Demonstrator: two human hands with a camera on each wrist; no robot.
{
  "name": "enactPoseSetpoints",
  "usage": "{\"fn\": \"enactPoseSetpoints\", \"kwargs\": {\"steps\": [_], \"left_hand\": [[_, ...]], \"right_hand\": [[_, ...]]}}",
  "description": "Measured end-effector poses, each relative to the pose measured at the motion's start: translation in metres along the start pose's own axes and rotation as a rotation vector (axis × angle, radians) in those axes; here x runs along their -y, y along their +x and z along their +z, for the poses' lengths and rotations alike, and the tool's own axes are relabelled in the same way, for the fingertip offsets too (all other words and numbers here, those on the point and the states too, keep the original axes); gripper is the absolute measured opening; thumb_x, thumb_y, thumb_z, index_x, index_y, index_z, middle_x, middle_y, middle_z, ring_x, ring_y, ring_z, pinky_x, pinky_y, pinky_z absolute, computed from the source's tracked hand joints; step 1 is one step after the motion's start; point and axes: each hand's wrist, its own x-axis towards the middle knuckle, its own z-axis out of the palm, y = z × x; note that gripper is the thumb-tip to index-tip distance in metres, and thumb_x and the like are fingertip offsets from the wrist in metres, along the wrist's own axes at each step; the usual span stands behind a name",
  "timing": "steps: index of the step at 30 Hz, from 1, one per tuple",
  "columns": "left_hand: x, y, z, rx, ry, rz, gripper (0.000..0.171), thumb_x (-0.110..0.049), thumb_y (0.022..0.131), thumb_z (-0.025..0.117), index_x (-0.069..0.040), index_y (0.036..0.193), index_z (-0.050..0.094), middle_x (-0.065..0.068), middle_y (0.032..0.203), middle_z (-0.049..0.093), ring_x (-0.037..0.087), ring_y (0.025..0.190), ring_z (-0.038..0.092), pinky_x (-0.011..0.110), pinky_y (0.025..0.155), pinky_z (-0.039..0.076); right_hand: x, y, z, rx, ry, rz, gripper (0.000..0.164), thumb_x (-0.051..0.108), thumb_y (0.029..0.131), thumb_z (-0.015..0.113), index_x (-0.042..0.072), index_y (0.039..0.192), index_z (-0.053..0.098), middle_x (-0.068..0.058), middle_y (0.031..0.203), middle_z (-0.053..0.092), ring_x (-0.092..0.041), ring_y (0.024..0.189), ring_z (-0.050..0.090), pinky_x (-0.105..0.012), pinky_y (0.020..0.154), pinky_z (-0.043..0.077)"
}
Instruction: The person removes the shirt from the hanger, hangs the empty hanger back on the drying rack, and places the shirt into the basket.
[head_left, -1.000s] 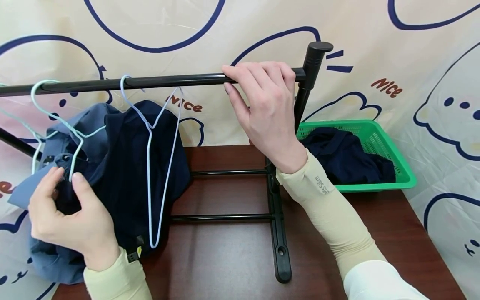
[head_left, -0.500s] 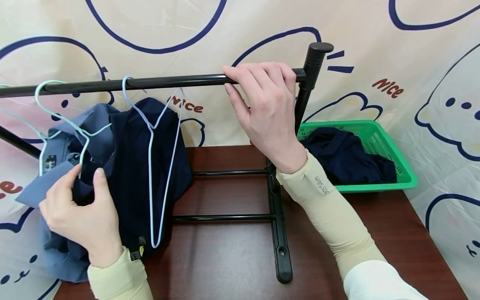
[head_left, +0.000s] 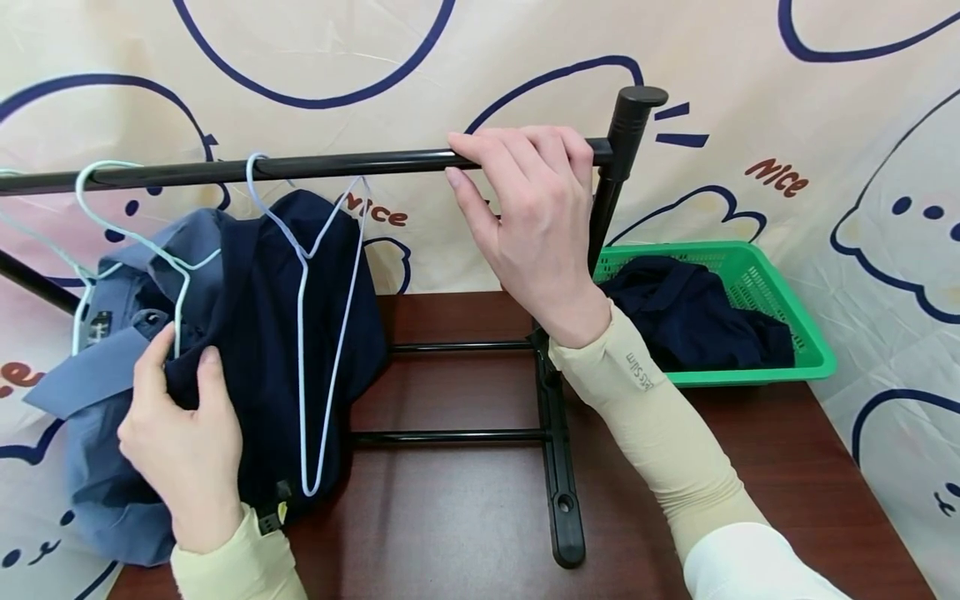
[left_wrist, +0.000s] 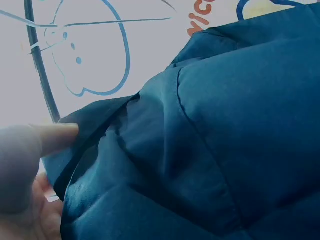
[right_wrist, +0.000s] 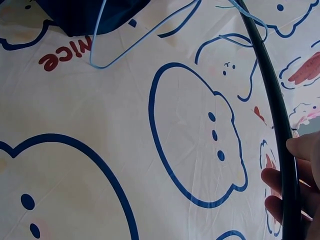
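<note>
The left hand rises from the near left edge in a pale yellow sleeve, wrist low, index finger and thumb pointing up and away. It pinches the edge of the dark navy cloth, and the left wrist view shows the thumb lying along the cloth's edge. Slate-blue cloth with a collar spreads to the left of the hand; whether both colours belong to one garment I cannot tell.

The right forearm reaches diagonally in from the near right. Its right hand curls over the black rail, fingers on top and thumb beneath, gripping it close to the post.

A pale-blue hanger hooks on the rail between the hands, its wire hanging in front of the navy cloth. A mint hanger hangs left of it, its lower wire running down to the left index fingertip; another hangs farther left. Below, the rack's foot rests on the brown table. Farther back at right, a green basket holds dark clothing, its near left corner hidden behind the right wrist. A printed backdrop stands behind everything.
</note>
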Motion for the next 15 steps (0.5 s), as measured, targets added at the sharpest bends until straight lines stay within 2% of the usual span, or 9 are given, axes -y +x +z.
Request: {"fn": "enactPoseSetpoints", "kwargs": {"steps": [2, 6, 9, 15], "left_hand": [[0.0, 0.001, 0.002, 0.002, 0.001, -0.031, 0.037, -0.035, 0.1, 0.064, -0.022, 0.134, 0.069, 0.003, 0.129, 0.069, 0.037, 0.116, 0.063, 0.055, 0.098, 0.045], [0.002, 0.004, 0.007, -0.06, -0.041, -0.046, 0.031, -0.031, 0.1, 0.062, -0.013, 0.122, 0.076, 0.003, 0.118, 0.073, 0.029, 0.112, 0.066, 0.037, 0.098, 0.047], [0.004, 0.005, 0.011, -0.128, -0.086, -0.016, 0.028, -0.028, 0.1, 0.063, -0.01, 0.113, 0.079, 0.0, 0.112, 0.075, 0.02, 0.106, 0.068, 0.024, 0.093, 0.046], [0.007, 0.006, 0.016, -0.19, -0.1, 0.084, 0.028, -0.031, 0.101, 0.062, -0.012, 0.111, 0.08, -0.004, 0.11, 0.075, 0.017, 0.105, 0.068, 0.023, 0.09, 0.046]], "right_hand": [[0.0, 0.0, 0.0, -0.004, -0.003, 0.002, 0.029, 0.029, 0.105, 0.059, 0.01, 0.12, 0.075, -0.003, 0.111, 0.073, -0.026, 0.103, 0.055, -0.044, 0.101, 0.03], [0.0, 0.0, 0.001, -0.006, -0.002, 0.001, 0.029, 0.029, 0.105, 0.059, 0.01, 0.12, 0.075, -0.003, 0.111, 0.073, -0.026, 0.103, 0.055, -0.044, 0.101, 0.03], [0.0, 0.0, 0.001, -0.004, -0.003, 0.001, 0.029, 0.029, 0.105, 0.059, 0.01, 0.12, 0.075, -0.003, 0.111, 0.073, -0.026, 0.103, 0.055, -0.044, 0.101, 0.03], [0.001, 0.0, 0.001, -0.003, -0.007, 0.006, 0.029, 0.029, 0.105, 0.058, 0.011, 0.12, 0.075, -0.003, 0.11, 0.073, -0.026, 0.104, 0.055, -0.044, 0.101, 0.03]]}}
